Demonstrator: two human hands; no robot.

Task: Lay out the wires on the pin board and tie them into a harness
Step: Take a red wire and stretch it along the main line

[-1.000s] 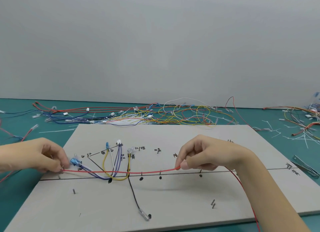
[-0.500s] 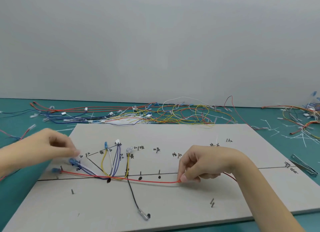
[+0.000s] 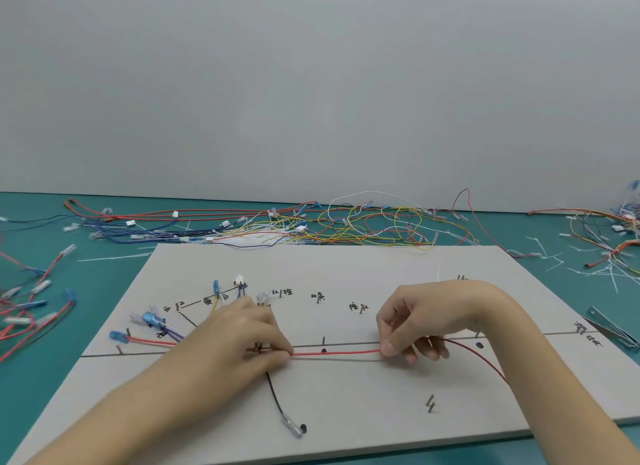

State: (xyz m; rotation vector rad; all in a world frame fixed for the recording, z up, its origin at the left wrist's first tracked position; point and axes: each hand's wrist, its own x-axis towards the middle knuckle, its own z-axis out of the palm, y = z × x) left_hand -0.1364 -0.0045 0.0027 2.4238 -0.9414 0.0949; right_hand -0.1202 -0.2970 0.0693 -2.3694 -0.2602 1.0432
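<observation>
Two hands, left hand [image 3: 249, 340] and right hand [image 3: 426, 320], each pinch the red wire [image 3: 336, 352] taut along the pin board [image 3: 381, 405] line; a loosened grip could let it spring off the pins.

**Red wire stretched along the board's line**

A pale grey pin board [image 3: 346, 405] is laid flat, marked with a dark horizontal line and handwritten labels. A red wire [image 3: 336, 352] is held taut along that line (its blue-capped end [image 3: 117, 336] lies near the left edge). Blue, yellow and purple wires [image 3: 216, 293] are fanned upward at the left, and a black wire [image 3: 275, 397] is run downward.
</observation>
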